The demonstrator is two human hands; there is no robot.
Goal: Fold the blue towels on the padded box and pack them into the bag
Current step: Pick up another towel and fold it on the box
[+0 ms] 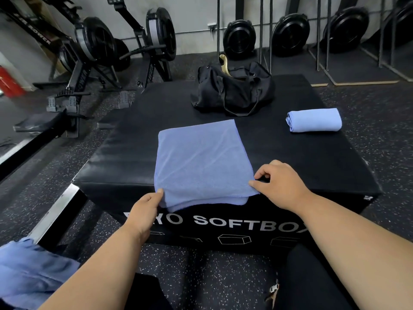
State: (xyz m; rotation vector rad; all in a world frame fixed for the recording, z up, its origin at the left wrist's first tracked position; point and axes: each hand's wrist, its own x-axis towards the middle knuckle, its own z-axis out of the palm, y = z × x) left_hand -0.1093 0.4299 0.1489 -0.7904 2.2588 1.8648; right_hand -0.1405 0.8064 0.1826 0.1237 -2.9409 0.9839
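Head view: soft blue microfibre towel (pixel 201 162), folded square, lies at the near edge of the black padded vinyl box (pixel 125 153). Left hand (pixel 145 211) and right hand (pixel 281 184) each pinch a near corner. Black fabric duffel bag (pixel 232 90) slumps at the far edge.

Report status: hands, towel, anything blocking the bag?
Left hand and right hand pinch near corners of half-folded towel. Folded towel waits at right. Bag open at far end, path clear.

Blue towels: three, namely one half-folded (pixel 201 159), one folded (pixel 314 120), one loose (pixel 29 271). Bags (pixel 232 88): one. Padded boxes (pixel 125 153): one. Hands: two, left (pixel 146 209), right (pixel 281 182).
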